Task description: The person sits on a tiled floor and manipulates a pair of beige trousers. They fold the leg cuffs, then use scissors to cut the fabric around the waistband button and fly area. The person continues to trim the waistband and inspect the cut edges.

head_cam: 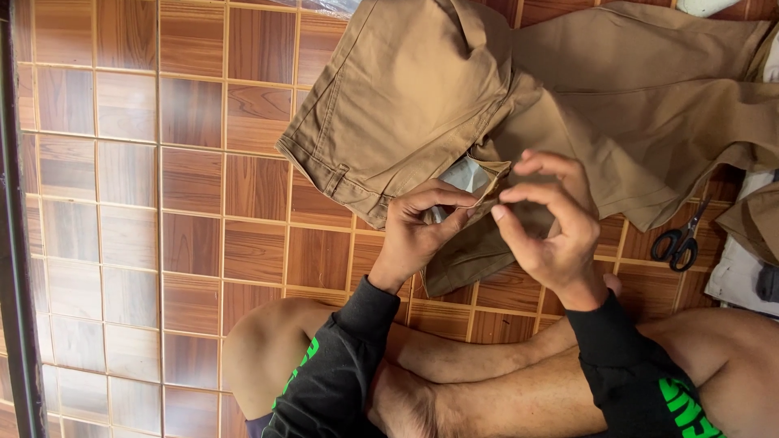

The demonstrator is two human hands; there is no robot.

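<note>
Left hand pinched shut on white pocket lining at the khaki trousers' opening; right hand curled just beside, at three o'clock, fingertips pressed to the cloth, grip unclear; trousers spread over wooden tile floor toward twelve; black scissors lay at three o'clock, well apart; bare crossed legs at six.

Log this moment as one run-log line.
left hand: pinching white pocket lining | right hand: fingers on khaki trousers | scissors: on tiled floor, untouched
</note>
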